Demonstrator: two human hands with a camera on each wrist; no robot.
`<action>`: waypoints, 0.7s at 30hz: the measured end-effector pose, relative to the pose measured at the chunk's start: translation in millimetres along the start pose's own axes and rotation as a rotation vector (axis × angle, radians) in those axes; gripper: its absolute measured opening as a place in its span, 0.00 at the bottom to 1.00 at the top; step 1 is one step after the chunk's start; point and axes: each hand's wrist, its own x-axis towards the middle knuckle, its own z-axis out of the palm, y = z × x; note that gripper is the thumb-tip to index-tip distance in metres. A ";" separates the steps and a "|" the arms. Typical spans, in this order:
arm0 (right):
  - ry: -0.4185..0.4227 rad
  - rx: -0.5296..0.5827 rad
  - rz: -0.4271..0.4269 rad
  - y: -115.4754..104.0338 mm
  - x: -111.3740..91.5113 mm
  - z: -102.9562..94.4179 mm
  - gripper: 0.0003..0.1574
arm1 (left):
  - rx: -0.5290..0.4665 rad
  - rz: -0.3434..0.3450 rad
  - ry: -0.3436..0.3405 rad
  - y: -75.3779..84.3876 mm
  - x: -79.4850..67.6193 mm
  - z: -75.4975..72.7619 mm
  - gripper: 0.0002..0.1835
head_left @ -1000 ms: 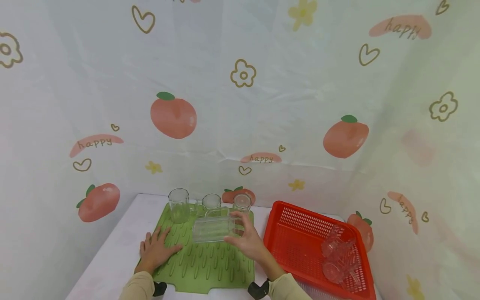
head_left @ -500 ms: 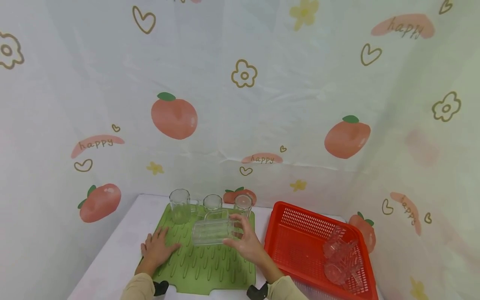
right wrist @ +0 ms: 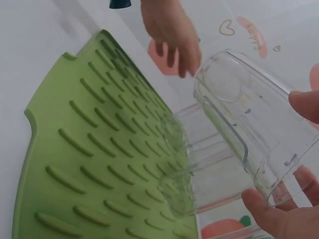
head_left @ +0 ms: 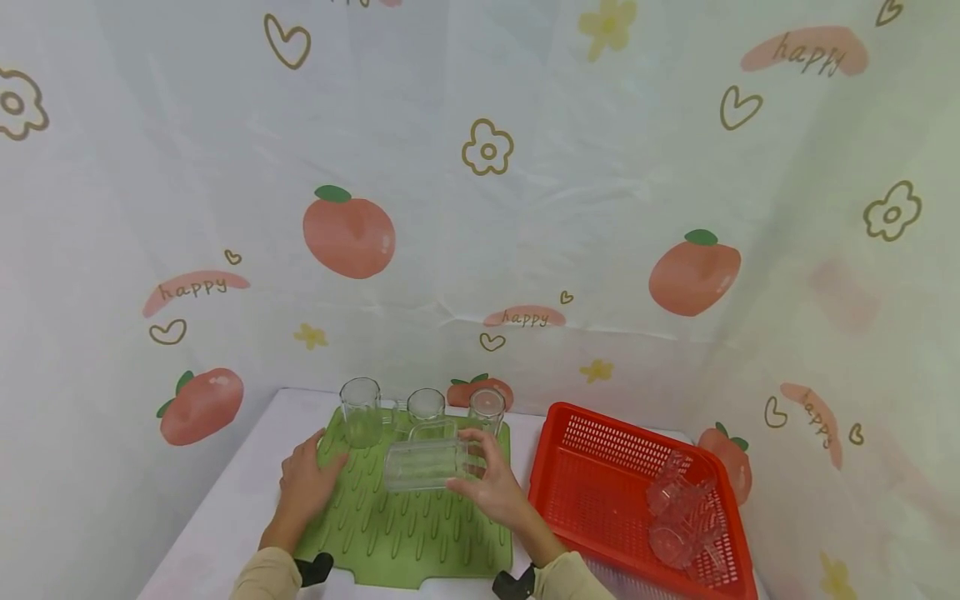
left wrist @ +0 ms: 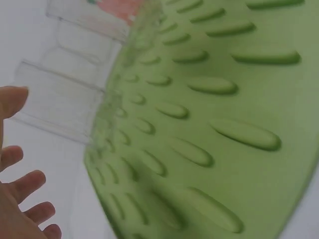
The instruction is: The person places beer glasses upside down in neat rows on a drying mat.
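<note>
My right hand [head_left: 498,493] grips a clear glass mug [head_left: 422,468] near one end and holds it sideways above the green ridged mat [head_left: 408,537]. The mug's handle is on its far side in the head view. In the right wrist view, thumb and fingers lie around that end of the mug. My left hand [head_left: 306,482] hovers over the mat's left edge, holding nothing; in the left wrist view its fingers [left wrist: 27,184] are spread. Behind the held mug, a tall clear mug [head_left: 362,427] stands at back left, with two more glass mugs, one in the middle [head_left: 425,403] and one at right [head_left: 487,403].
A red perforated basket [head_left: 592,487] stands right of the mat, with several clear glass pieces [head_left: 678,521] heaped in its right side. The white table [head_left: 225,512] shows left of the mat. A printed curtain [head_left: 480,250] hangs behind and at the sides.
My left hand has lifted off the mat, turned and shifted slightly towards the back. My right hand keeps hold of the mug, which has come slightly nearer and lower since the first frame.
</note>
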 end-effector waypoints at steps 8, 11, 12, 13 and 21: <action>-0.006 0.020 -0.042 -0.5 1.6 -1.2 0.43 | -0.133 0.086 0.083 27.8 -2.6 -14.4 0.41; -0.011 0.043 -0.030 -2.9 1.9 -0.9 0.43 | -0.168 0.138 0.087 37.8 -4.2 -18.5 0.40; -0.013 0.048 -0.028 -4.0 1.9 -0.8 0.43 | -0.178 0.155 0.086 41.1 -5.0 -19.8 0.40; -0.014 0.056 -0.027 -4.9 2.0 -0.8 0.43 | -0.189 0.169 0.085 44.2 -5.7 -20.4 0.39; -0.021 0.089 -0.024 -12.1 5.0 -1.3 0.43 | -0.295 0.253 -0.002 74.6 -17.9 -23.3 0.37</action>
